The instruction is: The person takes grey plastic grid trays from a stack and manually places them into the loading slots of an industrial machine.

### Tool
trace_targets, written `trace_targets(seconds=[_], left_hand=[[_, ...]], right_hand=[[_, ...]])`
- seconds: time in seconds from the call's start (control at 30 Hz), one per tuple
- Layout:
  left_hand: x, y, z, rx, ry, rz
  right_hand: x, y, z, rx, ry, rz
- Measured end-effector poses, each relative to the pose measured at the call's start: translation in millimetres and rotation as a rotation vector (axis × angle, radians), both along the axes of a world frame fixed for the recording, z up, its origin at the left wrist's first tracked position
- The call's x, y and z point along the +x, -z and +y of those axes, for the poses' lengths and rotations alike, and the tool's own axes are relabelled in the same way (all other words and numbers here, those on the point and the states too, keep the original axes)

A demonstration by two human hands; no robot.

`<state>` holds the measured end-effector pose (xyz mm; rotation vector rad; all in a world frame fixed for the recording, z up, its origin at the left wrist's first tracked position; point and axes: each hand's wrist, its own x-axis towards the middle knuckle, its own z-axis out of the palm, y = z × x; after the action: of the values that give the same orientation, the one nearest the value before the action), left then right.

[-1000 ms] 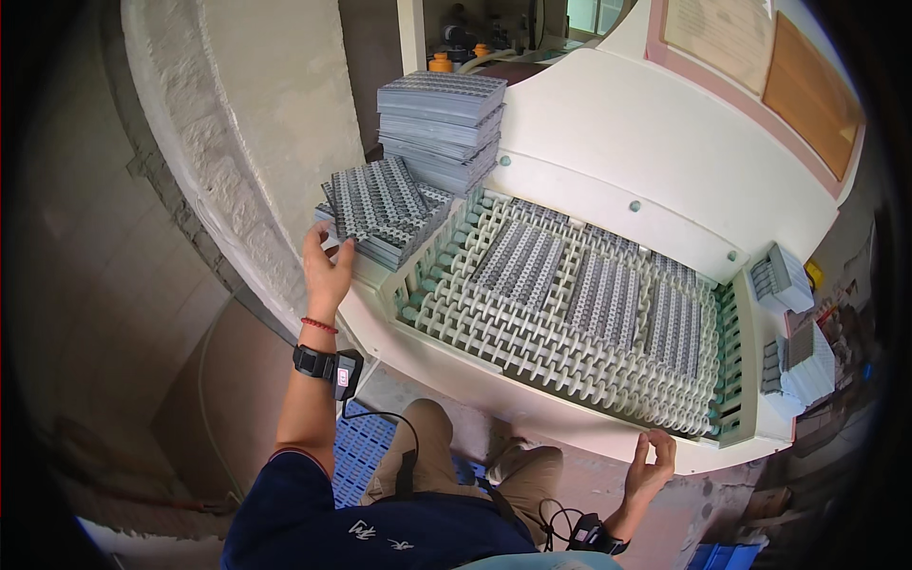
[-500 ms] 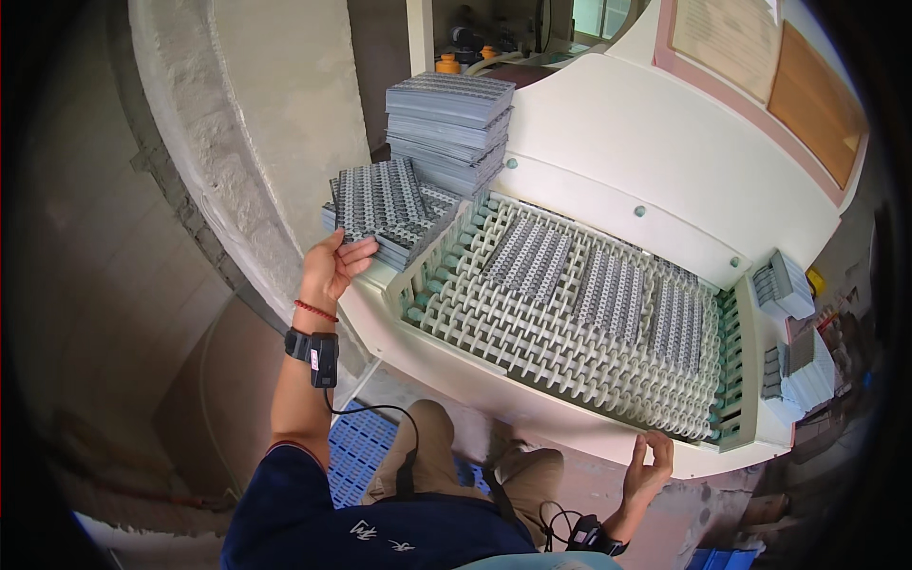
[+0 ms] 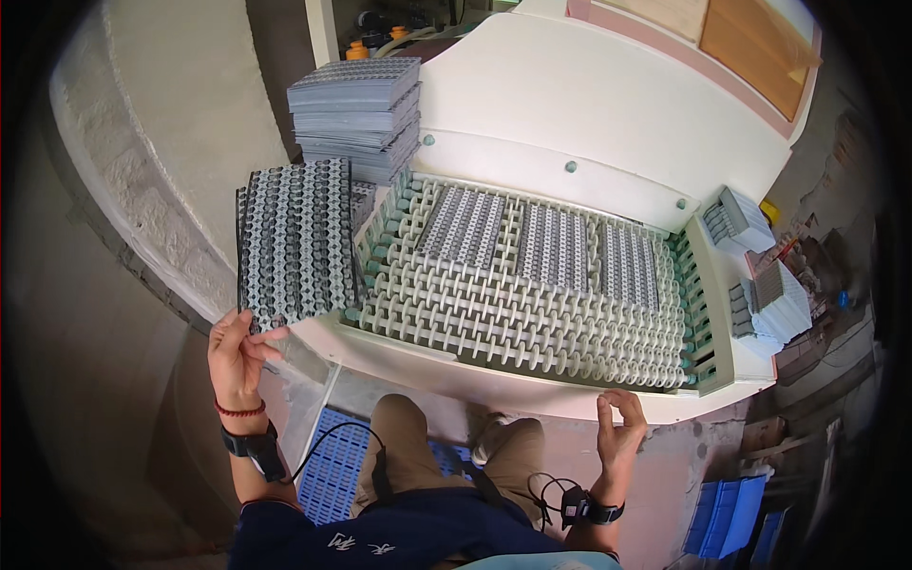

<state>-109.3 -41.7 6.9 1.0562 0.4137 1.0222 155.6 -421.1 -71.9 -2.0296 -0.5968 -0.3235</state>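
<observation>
My left hand (image 3: 239, 353) pinches the near edge of a dark circuit board panel (image 3: 296, 242) printed with rows of small pale shapes. The panel is tilted up beside the machine's left side and mostly hides a low pile of similar panels (image 3: 363, 201). My right hand (image 3: 621, 426) is at the machine's front edge, its fingers loosely curled, a gap between them and the thumb, nothing held. Ahead of both hands is a roller conveyor (image 3: 494, 328) of white discs. Three panels lie in a row on it: left (image 3: 463, 228), middle (image 3: 555, 247) and right (image 3: 629, 266).
A tall stack of panels (image 3: 353, 114) stands at the back left. A white machine cover (image 3: 589, 104) rises behind the rollers. Pale blocks of stacked pieces (image 3: 746, 220) sit on the right ledge. Blue crates (image 3: 724, 516) stand low at right; a blue slatted mat (image 3: 332, 465) lies underfoot.
My left hand has lifted the top panel off the low pile and drawn it toward me. My right hand stays by the front edge, its fingers slightly more curled. The view has shifted.
</observation>
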Motion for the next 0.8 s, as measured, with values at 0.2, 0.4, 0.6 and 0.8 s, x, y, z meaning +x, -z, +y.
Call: trace_targets(seconds=[0.2, 0.4, 0.6, 0.8], left_hand=[[23.2, 37.1, -69.3, -0.149, 0.399, 0.096], [66.5, 99.8, -109.8, -0.205, 0.719, 0.298], [73.8, 114.2, -117.4, -0.259, 0.776, 0.326], [69.3, 127.9, -107.1, -0.230, 0.833, 0.296]], right_hand=[[-17.0, 23.7, 38.2, 0.217, -0.376, 0.271], [-32.3, 46.1, 61.7, 0.459, -0.574, 0.841], [-29.0, 56.3, 64.3, 0.367, -0.353, 0.876], [-26.5, 53.5, 64.3, 0.340, -0.326, 0.849]])
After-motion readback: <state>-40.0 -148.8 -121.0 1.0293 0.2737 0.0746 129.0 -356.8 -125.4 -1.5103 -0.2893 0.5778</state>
